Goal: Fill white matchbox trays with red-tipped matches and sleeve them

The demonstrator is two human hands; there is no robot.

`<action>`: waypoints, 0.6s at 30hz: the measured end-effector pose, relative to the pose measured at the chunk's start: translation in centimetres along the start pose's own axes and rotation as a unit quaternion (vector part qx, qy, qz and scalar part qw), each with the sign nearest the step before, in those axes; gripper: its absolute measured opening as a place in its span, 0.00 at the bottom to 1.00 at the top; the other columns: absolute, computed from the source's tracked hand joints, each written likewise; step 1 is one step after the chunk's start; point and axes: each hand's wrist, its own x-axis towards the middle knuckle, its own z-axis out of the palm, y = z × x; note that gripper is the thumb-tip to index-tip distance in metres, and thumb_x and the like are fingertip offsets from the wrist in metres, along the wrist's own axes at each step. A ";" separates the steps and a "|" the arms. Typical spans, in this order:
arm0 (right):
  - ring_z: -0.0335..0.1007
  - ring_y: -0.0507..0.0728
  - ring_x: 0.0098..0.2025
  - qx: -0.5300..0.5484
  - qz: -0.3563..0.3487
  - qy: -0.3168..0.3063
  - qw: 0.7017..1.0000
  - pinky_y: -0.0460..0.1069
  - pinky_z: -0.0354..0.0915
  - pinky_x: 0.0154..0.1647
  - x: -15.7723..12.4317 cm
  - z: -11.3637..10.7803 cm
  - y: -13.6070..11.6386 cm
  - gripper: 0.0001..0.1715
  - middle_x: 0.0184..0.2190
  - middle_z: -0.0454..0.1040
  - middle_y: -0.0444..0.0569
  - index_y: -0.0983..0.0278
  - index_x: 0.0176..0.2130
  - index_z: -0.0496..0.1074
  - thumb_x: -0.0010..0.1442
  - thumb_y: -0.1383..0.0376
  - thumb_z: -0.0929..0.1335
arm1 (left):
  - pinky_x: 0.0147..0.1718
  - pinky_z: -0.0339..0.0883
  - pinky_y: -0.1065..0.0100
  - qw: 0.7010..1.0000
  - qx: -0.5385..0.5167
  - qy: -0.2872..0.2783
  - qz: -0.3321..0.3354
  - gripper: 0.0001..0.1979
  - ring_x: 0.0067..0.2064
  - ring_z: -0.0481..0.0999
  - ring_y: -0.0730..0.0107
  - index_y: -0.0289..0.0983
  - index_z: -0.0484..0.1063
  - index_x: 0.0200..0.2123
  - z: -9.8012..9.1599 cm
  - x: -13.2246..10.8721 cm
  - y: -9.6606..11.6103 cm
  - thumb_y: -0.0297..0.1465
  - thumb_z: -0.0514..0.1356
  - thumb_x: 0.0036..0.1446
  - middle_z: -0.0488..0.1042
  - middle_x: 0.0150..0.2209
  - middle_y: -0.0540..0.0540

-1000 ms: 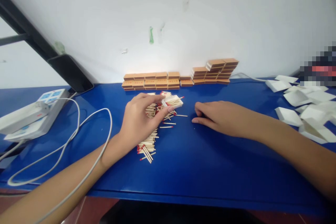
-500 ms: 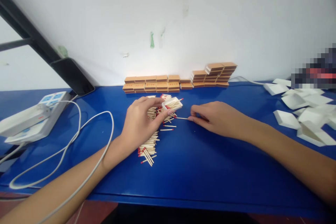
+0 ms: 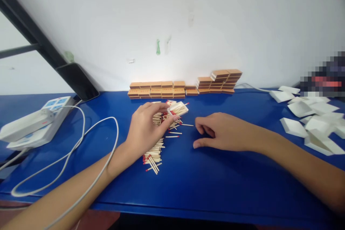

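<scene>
My left hand pinches a small white matchbox tray filled with matches, held just above a loose pile of red-tipped matches on the blue table. My right hand rests on the table to the right of the pile, its fingers curled loosely with nothing seen in them. A few stray matches lie between the two hands.
Brown closed matchboxes are stacked in rows along the white wall, with a taller stack to the right. Several empty white trays lie at far right. A white power strip and cable sit at left, beside a dark phone.
My right hand has drawn back from the stray match it was touching and now lies a little nearer to me. My left hand still holds the tray in place.
</scene>
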 end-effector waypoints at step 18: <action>0.73 0.63 0.45 -0.144 -0.014 0.204 0.968 0.53 0.63 0.40 10.4 -2.3 6.0 0.12 0.45 0.78 0.55 0.61 0.46 0.73 0.69 0.55 0.69 | 0.45 0.76 0.55 1.000 -0.009 -0.002 -0.023 0.15 0.43 0.82 0.58 0.39 0.79 0.47 0.0 0.1 -0.5 0.42 0.70 0.63 0.83 0.41 0.45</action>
